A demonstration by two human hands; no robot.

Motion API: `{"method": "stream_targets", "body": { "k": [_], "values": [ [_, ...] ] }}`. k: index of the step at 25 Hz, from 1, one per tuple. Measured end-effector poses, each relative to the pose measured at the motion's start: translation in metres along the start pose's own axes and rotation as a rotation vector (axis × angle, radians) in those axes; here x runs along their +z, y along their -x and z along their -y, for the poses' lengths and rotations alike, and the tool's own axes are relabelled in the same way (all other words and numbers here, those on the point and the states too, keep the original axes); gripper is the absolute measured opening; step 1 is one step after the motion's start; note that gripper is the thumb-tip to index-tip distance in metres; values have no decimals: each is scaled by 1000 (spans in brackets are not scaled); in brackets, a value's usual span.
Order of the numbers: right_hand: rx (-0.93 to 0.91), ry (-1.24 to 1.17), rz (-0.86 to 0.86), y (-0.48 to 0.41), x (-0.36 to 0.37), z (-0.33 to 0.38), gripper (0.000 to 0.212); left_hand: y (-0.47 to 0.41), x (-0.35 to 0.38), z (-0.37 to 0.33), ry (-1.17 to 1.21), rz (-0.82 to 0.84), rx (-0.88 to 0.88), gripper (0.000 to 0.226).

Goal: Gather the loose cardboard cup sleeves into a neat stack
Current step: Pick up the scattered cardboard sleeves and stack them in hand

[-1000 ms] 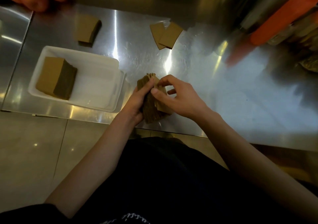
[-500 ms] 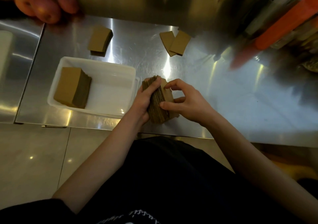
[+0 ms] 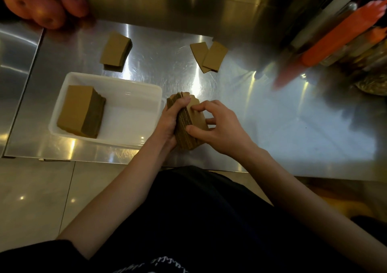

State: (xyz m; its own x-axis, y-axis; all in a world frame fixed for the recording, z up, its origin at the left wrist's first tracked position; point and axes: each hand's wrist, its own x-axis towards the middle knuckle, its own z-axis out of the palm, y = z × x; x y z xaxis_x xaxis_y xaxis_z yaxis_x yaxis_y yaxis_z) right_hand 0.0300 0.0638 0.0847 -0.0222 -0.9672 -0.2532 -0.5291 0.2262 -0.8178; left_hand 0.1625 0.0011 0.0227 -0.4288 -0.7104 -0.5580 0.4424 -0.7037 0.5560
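Our left hand [image 3: 167,124]: fingers curled round bundle of sleeves [image 3: 182,117], thumb over top edge. Our right hand [image 3: 222,132]: thumb and forefinger pinch bundle's near face, squaring edges. Bundle on edge over steel counter [image 3: 272,126], just beside white tray [image 3: 113,78]; resting or lifted, we cannot tell. In tray: tall squared stack [image 3: 80,111]. Not yet gathered: small pile [image 3: 116,51] behind tray, two overlapping loose sleeves [image 3: 209,57] farther right. We judge task past halfway.
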Motion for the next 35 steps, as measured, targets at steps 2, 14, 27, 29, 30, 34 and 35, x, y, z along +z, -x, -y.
{"method": "stream_targets", "body": {
  "k": [2,14,27,29,30,34,35],
  "values": [
    [-21,57,21,-6,-1,3,48,-3,-4,-4,28,22,1,19],
    [39,-96,-302,-112,-58,-27,14,-26,-5,-28,286,286,79,66],
    [279,725,106,-303,-89,-107,71,-67,4,-57,335,258,53,73],
    [303,847,159,-312,-85,-113,87,-72,0,-63,334,246,58,73],
    [336,848,145,-314,-85,-114,95,-75,-3,-66,343,244,57,73],
    [364,504,-10,-321,-103,-117,83,-86,-10,-74,375,251,47,69],
    [359,360,14,-322,-108,-115,74,-89,-11,-75,370,255,42,69]
  ]
}}
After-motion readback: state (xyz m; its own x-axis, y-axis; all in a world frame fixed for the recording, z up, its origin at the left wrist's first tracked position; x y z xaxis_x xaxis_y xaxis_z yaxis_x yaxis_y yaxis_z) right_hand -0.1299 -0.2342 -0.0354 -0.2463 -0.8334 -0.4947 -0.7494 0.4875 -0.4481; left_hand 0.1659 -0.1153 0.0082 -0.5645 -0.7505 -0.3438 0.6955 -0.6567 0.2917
